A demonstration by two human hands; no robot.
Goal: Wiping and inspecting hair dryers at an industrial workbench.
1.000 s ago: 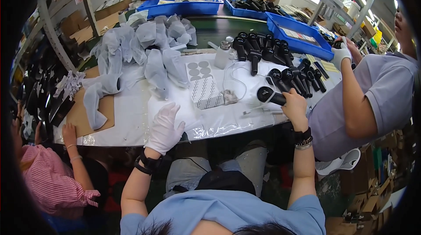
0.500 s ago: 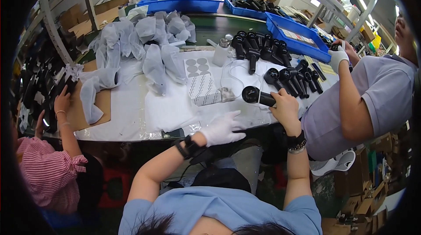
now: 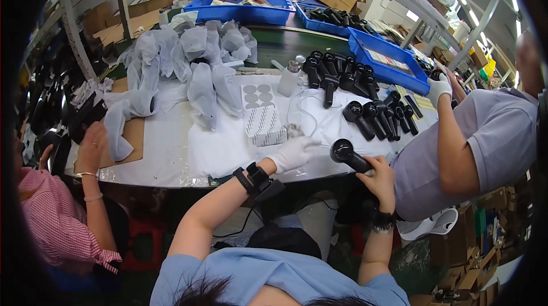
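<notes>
My right hand (image 3: 379,179) is bare and closed round the handle end of a black device (image 3: 349,154) shaped like a small hair dryer, its round head pointing left. The device is held over the table's front edge. My left hand (image 3: 295,154), in a white glove, reaches right with its fingers stretched out, apart from the device and holding nothing I can see. Just beyond it stands a white box with a striped print (image 3: 265,125), with a small crumpled piece (image 3: 293,131) at its side. Several similar black devices (image 3: 374,117) lie in groups to the right.
Bagged items (image 3: 165,55) are heaped at the left. A sheet of round grey stickers (image 3: 257,96) and a clear bottle (image 3: 289,80) stand mid-table. Blue trays (image 3: 388,49) line the back. Co-workers sit at left and far side; another (image 3: 479,129) stands close on my right.
My right hand has drawn the device nearer and slightly right, turning its head. My left hand has moved up and right. The left co-worker's hand has shifted.
</notes>
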